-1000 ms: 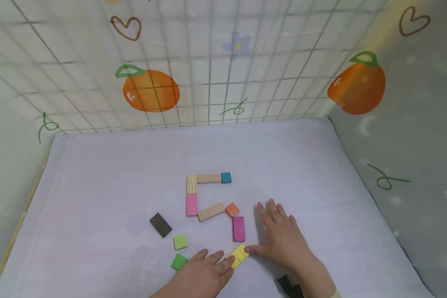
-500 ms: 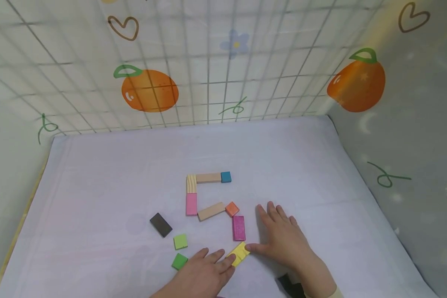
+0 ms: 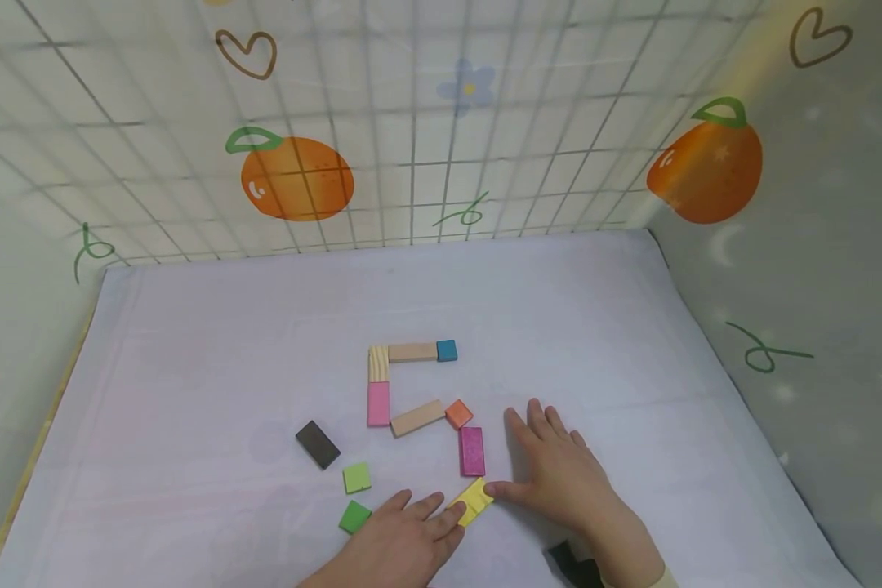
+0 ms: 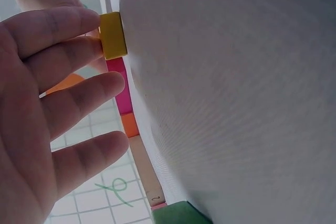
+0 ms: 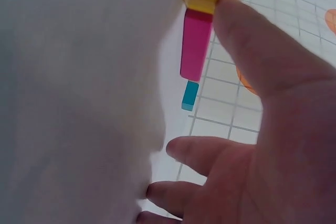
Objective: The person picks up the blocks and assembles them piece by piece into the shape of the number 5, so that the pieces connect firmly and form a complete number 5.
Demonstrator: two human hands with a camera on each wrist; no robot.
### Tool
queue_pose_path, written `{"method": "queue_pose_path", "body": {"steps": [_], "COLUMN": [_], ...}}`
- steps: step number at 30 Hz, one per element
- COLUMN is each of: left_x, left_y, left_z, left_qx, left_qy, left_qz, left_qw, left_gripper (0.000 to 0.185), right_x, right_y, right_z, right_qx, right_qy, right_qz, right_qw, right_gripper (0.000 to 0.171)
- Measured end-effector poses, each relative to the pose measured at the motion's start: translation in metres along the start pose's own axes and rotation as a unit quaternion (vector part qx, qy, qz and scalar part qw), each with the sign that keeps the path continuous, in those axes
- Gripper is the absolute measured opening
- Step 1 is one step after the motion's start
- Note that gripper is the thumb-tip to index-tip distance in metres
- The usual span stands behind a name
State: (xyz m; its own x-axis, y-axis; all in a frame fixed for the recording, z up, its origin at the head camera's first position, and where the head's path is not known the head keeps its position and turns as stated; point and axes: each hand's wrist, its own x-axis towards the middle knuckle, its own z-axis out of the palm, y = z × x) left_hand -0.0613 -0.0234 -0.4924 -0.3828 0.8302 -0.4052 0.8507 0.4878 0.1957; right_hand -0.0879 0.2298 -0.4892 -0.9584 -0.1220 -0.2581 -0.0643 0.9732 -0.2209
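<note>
While I watch through the head view, both hands sit low in the frame, just right of centre, on either side of a yellow block (image 3: pixel 472 501). My left hand (image 3: pixel 400 543) lies flat with straight fingers, its fingertips against the block's lower-left end; my right hand (image 3: pixel 562 474) is spread wide on the white sheet (image 3: pixel 213 343), its thumb tip touching the block's upper-right end. Neither hand curls round the block. I judge that pressing from both ends lets the block be swivelled and lined up without lifting it. It lies tilted, just below a magenta block (image 3: pixel 472 451), which hangs under an orange block (image 3: pixel 458 413). From there a tan block (image 3: pixel 416 417) slants left to a pink block (image 3: pixel 378 403), with a striped wooden block (image 3: pixel 377 363), a second tan block (image 3: pixel 412 352) and a blue block (image 3: pixel 447 350) above, all end to end, like a chain bent into a figure. Left of centre, apart from the chain, lie a dark block (image 3: pixel 317 443) and two green blocks (image 3: pixel 356 477) (image 3: pixel 354 516); another dark piece (image 3: pixel 569 563) peeks out by my right wrist.

From the left wrist view, upper left of the frame, my straight fingers (image 4: pixel 63 24) touch the yellow block's end, the magenta and orange blocks lined behind it.

From the right wrist view, top centre, my thumb (image 5: pixel 252 40) presses the yellow block's other end, the fingers relaxed below.
</note>
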Motion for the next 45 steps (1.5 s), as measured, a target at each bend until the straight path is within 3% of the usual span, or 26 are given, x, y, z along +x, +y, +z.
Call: {"method": "queue_pose_path", "body": {"steps": [27, 32, 35, 38, 42, 45], "left_x": [0.0, -0.002, -0.01, -0.025, -0.05, -0.064], "left_y": [-0.001, -0.002, -0.007, -0.018, -0.039, -0.056], "left_z": [-0.004, 0.0, -0.004, -0.01, -0.015, -0.009], "left_qx": [0.007, 0.012, -0.003, -0.014, -0.031, -0.057], "left_qy": [0.005, 0.021, 0.04, 0.092, 0.178, 0.194], "left_qz": [0.017, 0.009, -0.041, -0.131, -0.263, -0.339], "left_qw": [0.9998, 0.9997, 0.9984, 0.9869, 0.9479, 0.9187], "left_gripper": [0.072, 0.072, 0.076, 0.078, 0.079, 0.087], "right_x": [0.004, 0.003, 0.004, 0.006, 0.007, 0.007], "right_y": [-0.004, -0.006, -0.006, -0.006, -0.006, -0.006], "right_z": [-0.008, -0.01, -0.009, -0.008, -0.01, -0.01], "right_qx": [-0.009, -0.005, -0.001, 0.002, 0.0, 0.0], "right_qy": [-0.041, -0.054, -0.066, -0.078, -0.084, -0.085], "right_qz": [0.006, 0.012, 0.016, 0.016, 0.014, 0.017], "right_qw": [0.999, 0.998, 0.998, 0.997, 0.996, 0.996], "right_gripper": [0.126, 0.124, 0.124, 0.122, 0.12, 0.119]}}
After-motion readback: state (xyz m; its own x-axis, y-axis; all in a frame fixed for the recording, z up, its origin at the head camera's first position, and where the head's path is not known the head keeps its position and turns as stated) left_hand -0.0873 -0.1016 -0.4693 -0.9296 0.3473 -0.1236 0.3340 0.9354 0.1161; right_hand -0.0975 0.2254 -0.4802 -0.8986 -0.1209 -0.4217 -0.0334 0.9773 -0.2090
